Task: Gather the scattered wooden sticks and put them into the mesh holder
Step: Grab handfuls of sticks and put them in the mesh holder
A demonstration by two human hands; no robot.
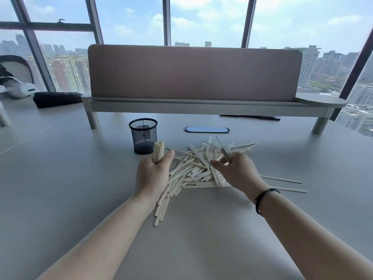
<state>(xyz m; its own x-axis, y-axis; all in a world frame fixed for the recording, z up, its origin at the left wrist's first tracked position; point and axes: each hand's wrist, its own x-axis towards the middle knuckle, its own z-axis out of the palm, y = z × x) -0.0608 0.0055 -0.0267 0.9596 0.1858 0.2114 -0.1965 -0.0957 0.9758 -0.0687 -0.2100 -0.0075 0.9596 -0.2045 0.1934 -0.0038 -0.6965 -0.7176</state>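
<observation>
Standing upright, mesh holder [143, 136] apparently empty, left hand [153, 173] and right hand [235, 170] each clamped on sticks [192, 174]

Both forearms stretched forward; left hand [153, 174] fisted around upright sticks [158, 150], right hand [238, 170] pinching blurred thin sticks [226, 151].

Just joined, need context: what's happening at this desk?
A person is gathering wooden sticks at a grey table. The left hand grips an upright bundle of sticks beside the black mesh holder, which looks empty. The right hand holds a few sticks, blurred, above the pile of sticks. Most sticks lie scattered on the table, two stray sticks to the right.
</observation>
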